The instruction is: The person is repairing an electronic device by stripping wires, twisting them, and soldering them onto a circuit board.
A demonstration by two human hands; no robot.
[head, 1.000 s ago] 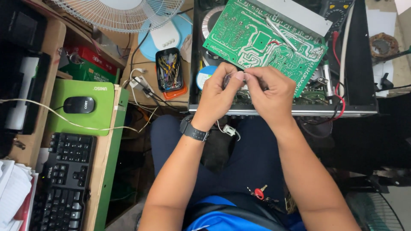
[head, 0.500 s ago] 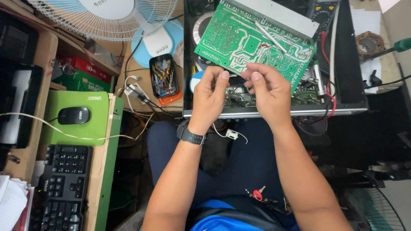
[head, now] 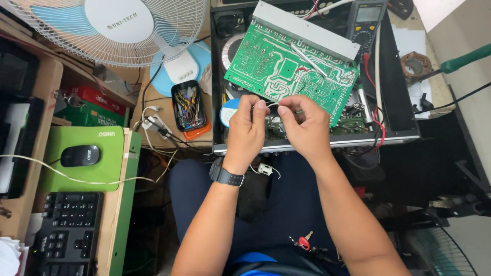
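Over green circuit board (head: 286, 66): left hand (head: 247, 130), right hand (head: 302, 128) raised, both grips pinching thin wire (head: 271, 106).

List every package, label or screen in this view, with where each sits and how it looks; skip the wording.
Multimeter: top centre-right, behind the green circuit board; dark body, grey rectangular screen.
Red box: left shelf under the fan; flat, white print.
Green box: just below the red one; white print.
Fan badge: round white hub with dark lettering.
Green mouse pad: white corner logo.
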